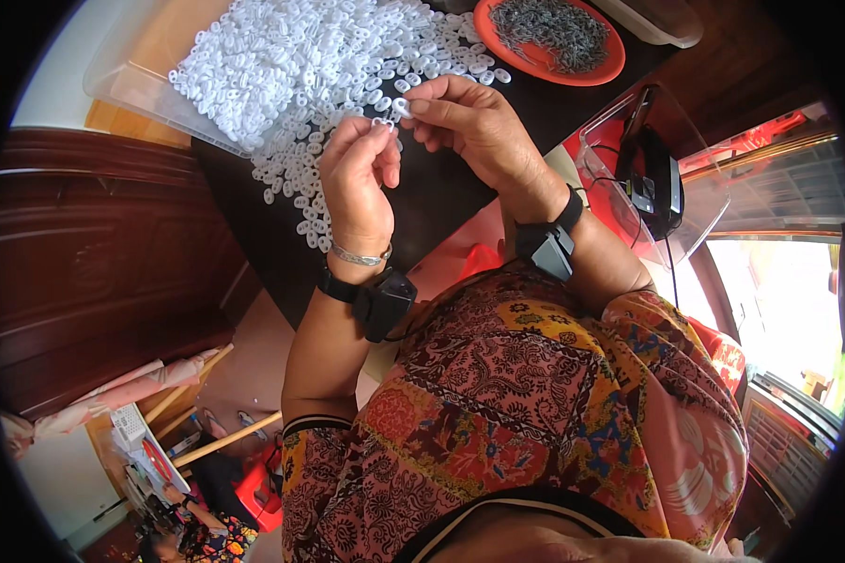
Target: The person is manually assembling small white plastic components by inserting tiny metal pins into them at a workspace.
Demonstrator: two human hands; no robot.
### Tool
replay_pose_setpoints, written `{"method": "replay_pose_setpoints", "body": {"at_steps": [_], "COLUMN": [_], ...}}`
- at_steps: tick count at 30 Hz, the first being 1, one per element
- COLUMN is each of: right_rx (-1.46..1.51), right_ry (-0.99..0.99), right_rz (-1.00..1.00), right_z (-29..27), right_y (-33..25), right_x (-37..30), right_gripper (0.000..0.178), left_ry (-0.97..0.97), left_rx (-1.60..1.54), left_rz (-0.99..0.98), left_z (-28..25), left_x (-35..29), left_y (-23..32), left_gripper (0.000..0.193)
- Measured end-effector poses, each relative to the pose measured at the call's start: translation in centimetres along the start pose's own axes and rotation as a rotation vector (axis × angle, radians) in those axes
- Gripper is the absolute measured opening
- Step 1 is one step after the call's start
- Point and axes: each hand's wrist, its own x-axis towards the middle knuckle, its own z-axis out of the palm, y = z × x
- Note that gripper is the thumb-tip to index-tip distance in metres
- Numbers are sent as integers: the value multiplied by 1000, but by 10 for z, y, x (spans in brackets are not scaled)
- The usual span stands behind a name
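My right hand (479, 127) pinches a small white oval plastic piece with holes (402, 107) between thumb and fingertips. Just left of it, my left hand (359, 178) is closed at the fingertips on another small white piece (382, 122). The two pieces are close together; whether they touch I cannot tell. Both hands are above the dark tabletop (441, 197). Beyond them, a large heap of similar white oval pieces (282, 70) spills from a clear plastic tub (150, 108) onto the table. An orange plate (618, 66) at the far right holds a pile of small grey metal parts (554, 36).
A clear bin (704, 211) with a black device (662, 188) and cables stands to the right. Another translucent container (667, 23) is at the far right. Dark carved wooden furniture (94, 244) lines the left. At lower left are another person (211, 535) and a red stool (261, 493).
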Motion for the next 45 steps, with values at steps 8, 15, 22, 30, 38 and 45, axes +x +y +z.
{"method": "replay_pose_setpoints", "body": {"at_steps": [8,15,22,30,38,45], "right_rx": [-164,-247,-266,-197,-246,-299], "right_ry": [39,58,94,12,46,66], "right_rz": [-134,-190,-234,-148,-163,-208], "right_z": [5,7,5,4,4,9], "right_y": [-2,-6,-4,-1,-3,-5], "right_x": [-4,-5,-4,-8,-7,-9], "right_gripper": [14,13,11,16,17,16], "left_ry": [22,-4,-15,0,-12,-4], "left_rx": [37,78,98,52,83,137], "left_rz": [-21,-22,-31,-24,-27,-23], "left_z": [2,3,5,5,3,5], "left_x": [-3,-4,-4,-5,-6,-6], "left_y": [1,0,1,2,1,2], "left_gripper": [12,13,13,13,12,13]}}
